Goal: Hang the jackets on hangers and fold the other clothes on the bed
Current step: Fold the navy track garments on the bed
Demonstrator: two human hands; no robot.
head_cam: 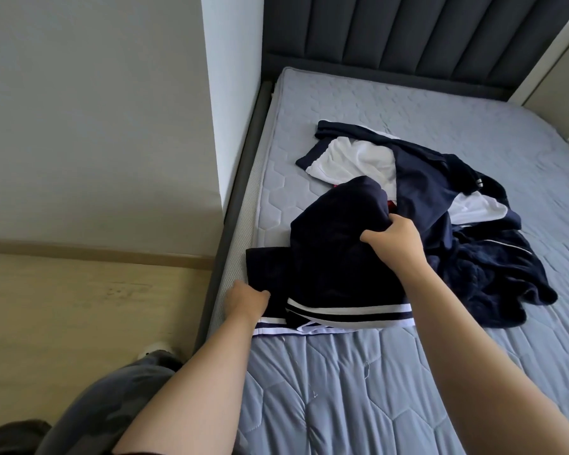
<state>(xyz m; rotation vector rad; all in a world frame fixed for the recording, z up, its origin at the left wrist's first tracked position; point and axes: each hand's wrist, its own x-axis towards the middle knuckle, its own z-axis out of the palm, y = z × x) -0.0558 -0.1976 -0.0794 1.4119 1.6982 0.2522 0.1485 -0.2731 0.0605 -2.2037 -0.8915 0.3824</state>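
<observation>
1. On the near left corner of the bed (342,389), a navy garment (329,267) is laid out, its white-striped band (349,312) turned toward the person.
2. The garment's left edge is pinched by the left hand (247,298), close to the side of the mattress. A bunch of its upper cloth is clutched in the right hand (395,239) and held up off the bed in a soft hump.
3. Just behind and touching it, a heap of clothes (418,178) lies unsorted. Navy pieces with white lining (358,159) and a fleecy dark piece (493,274) to the right can be made out. No hanger is seen.
4. The cloth is judged light, limp and easily creased. It sags wherever it is not held, so no shape can be expected to be kept unaided.
5. The striped band appears thicker and firmer and is judged the better place for a hold. Corners and seams would be preferred to a mid-cloth bunch, from which the fabric would drape unevenly.
6. A slight risk of slipping is judged at the mattress edge, where the garment's left side lies close to the drop to the floor (79,290).
</observation>
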